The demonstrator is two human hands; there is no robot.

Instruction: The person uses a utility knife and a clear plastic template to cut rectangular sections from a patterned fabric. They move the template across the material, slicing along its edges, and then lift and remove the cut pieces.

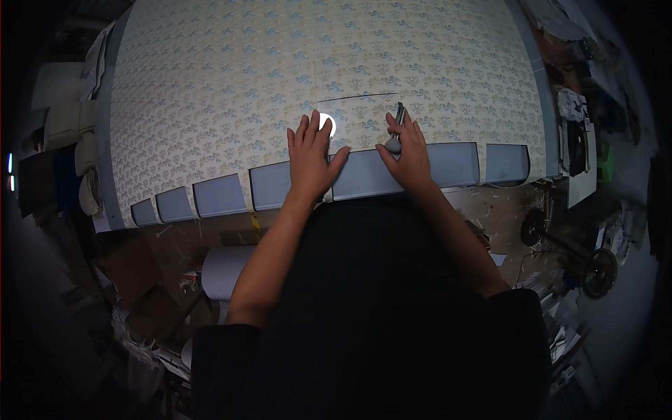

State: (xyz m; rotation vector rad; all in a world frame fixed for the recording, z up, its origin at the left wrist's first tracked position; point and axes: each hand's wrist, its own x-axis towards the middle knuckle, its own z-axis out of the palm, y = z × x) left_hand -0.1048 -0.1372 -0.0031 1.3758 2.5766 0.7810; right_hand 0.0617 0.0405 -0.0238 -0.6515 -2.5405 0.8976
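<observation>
A pale sheet with a small blue-and-tan pattern [245, 98] covers the table, and rectangular cutouts along its near edge bare the blue-grey surface. My left hand [311, 157] lies flat over that near edge, fingers spread. A bright white disc [328, 127] shows beside and partly behind its fingertips. To the right, my right hand [411, 155] has a slim dark tool with a rounded grey end [394, 145] between thumb and fingers; its exact kind I cannot tell. Just beyond the hands, a thin dark line [358, 96] runs across the sheet.
The table's blue-grey edge [551, 133] borders the sheet on the right. Papers and dark items [575, 115] are stacked beyond it. Below the front edge at left sits a large white roll [227, 273]. A round dark weight-like disc [600, 273] stands at lower right.
</observation>
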